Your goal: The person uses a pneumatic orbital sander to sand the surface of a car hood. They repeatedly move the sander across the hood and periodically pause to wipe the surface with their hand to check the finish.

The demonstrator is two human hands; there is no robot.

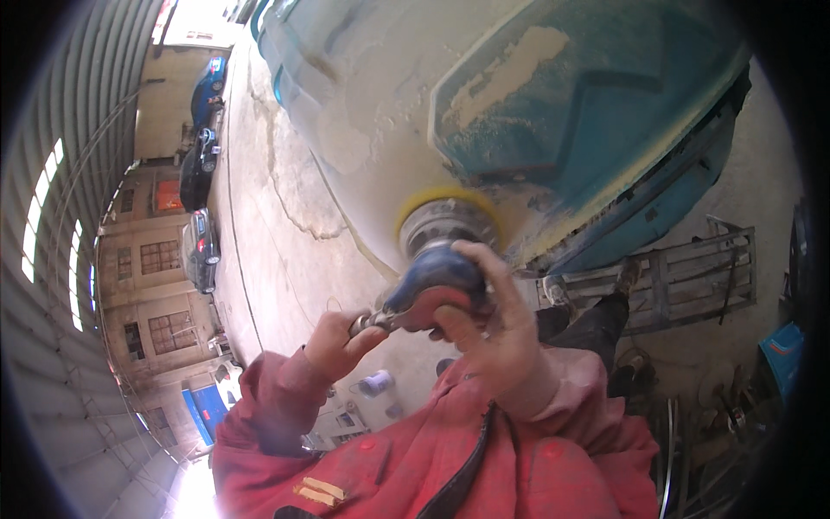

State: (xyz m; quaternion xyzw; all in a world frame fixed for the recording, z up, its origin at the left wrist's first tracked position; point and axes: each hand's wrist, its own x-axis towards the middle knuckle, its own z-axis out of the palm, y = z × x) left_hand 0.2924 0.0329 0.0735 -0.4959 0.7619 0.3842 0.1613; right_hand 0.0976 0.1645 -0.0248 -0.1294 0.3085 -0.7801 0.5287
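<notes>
A blue and red pneumatic sander (441,285) with a yellow-rimmed pad presses against a large curved teal vehicle panel (631,121), which carries pale patches of filler or dust and a recessed shape. My right hand (506,337) grips the sander's body, slightly blurred. My left hand (346,337) is closed round the metal hose fitting (367,323) at the tool's rear. The part of the panel right under the pad is hidden by the tool.
A wooden pallet frame (692,277) lies beside my feet at the right, near a blue object (778,355). A bucket (373,383) stands on the concrete floor (268,285). Parked cars (203,246) line the building at the left.
</notes>
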